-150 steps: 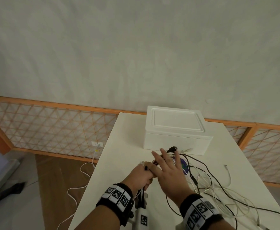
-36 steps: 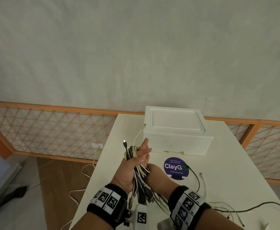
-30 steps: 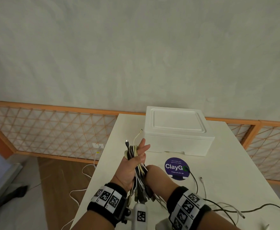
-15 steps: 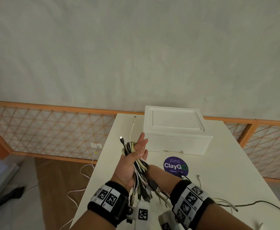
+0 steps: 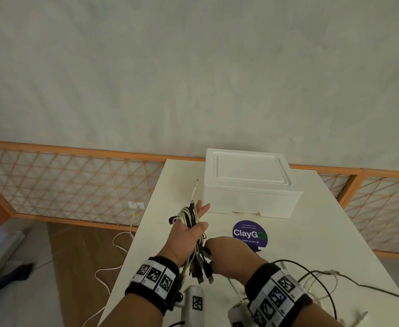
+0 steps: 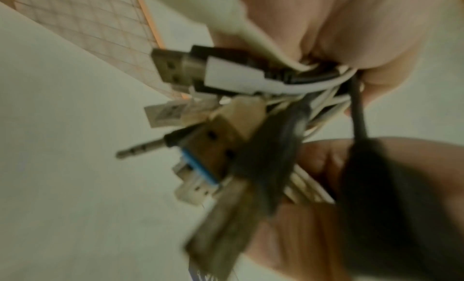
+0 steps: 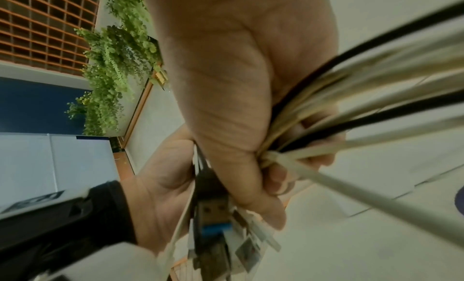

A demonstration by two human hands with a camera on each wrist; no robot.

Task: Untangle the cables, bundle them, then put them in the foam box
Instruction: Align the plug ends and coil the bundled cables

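Seen from the head view: left hand point(image 5: 189, 234) raised above the worktop, palm turned up, with a gathered bundle of black, white and cream cables point(image 5: 192, 223) wound round its outstretched fingers and pinned by the thumb, so a grasping grip on the bundle. Long axis of the bundle running from the wrist away toward the far edge, with a cluster of USB plugs and an audio jack point(image 6: 200, 138) dangling from the near end by the wrist. Right hand point(image 5: 229, 253) just beside and right of the left, fingers clenched round the loose strands that trail off the bundle. Trailing black and pale cable tails point(image 5: 316, 279) lying slack over the near right of the worktop, so the slack to be taken up lies right of the grip and nearer the right hand. White rectangular foam box point(image 5: 250, 182) standing ahead and slightly right of the bundle, lid on, apart from both hands. Round purple "ClayGo" sticker point(image 5: 249, 234) between box and right hand. Pale cream worktop point(image 5: 323, 232), grey plaster wall behind, orange lattice fence point(image 5: 75, 182) to the sides, wooden floor at left with a white cord point(image 5: 120, 241) running to a wall socket.
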